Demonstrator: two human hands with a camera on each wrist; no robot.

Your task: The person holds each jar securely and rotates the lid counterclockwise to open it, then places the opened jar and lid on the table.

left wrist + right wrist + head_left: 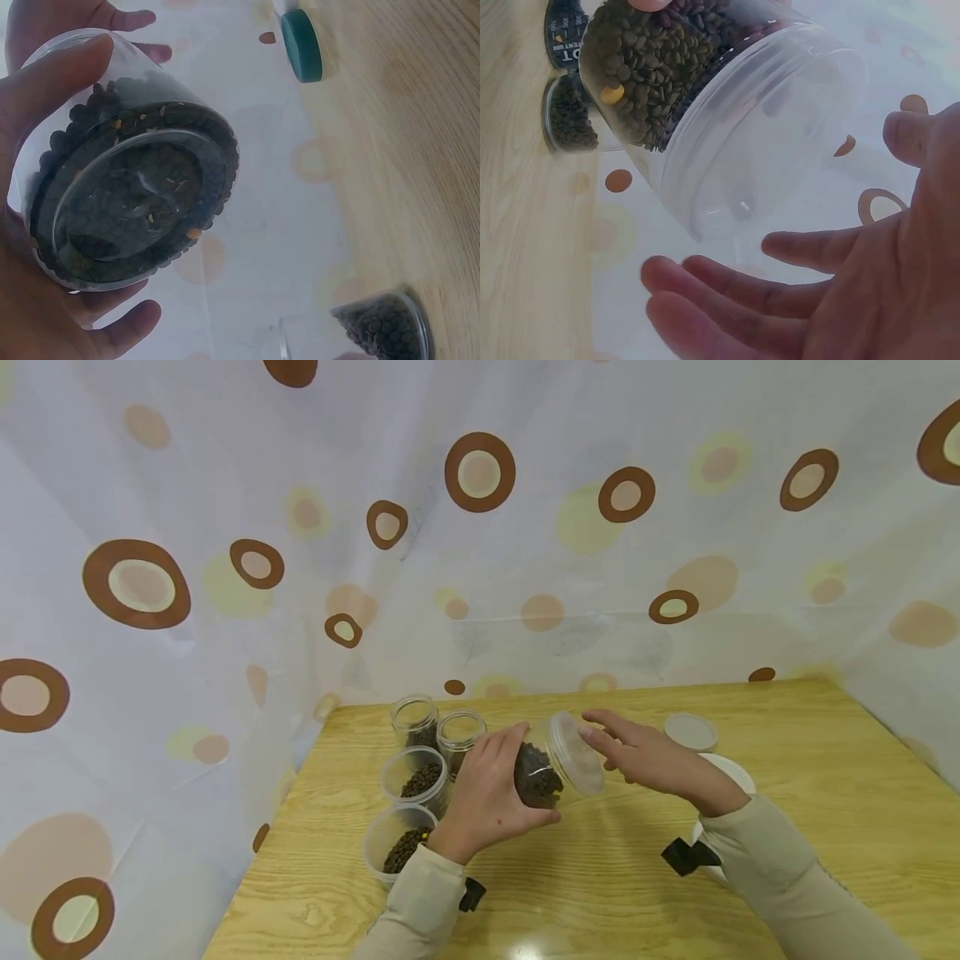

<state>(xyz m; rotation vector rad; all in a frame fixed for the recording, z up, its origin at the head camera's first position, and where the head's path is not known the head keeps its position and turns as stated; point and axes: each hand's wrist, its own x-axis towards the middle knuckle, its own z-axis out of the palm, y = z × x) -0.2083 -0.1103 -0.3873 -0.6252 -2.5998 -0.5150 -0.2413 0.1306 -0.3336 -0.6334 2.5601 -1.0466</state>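
My left hand (487, 789) grips a clear plastic jar (536, 777) tilted on its side, its translucent lid (579, 758) facing right. Dark brown pellets (652, 75) partly fill the jar, with a few yellow bits among them. The jar's round base (135, 195) faces the left wrist camera. Close to the lid, my right hand (648, 760) has its fingers extended. The right wrist view shows a gap between those fingers and the lid.
Open tubs (405, 843) and clear jars (414, 714) holding brown pellets stand on the wooden table at left. Several pale lids (690, 732) lie at right, partly behind my right arm. A green cap (302, 45) shows in the left wrist view. Patterned sheeting (540, 552) surrounds the table.
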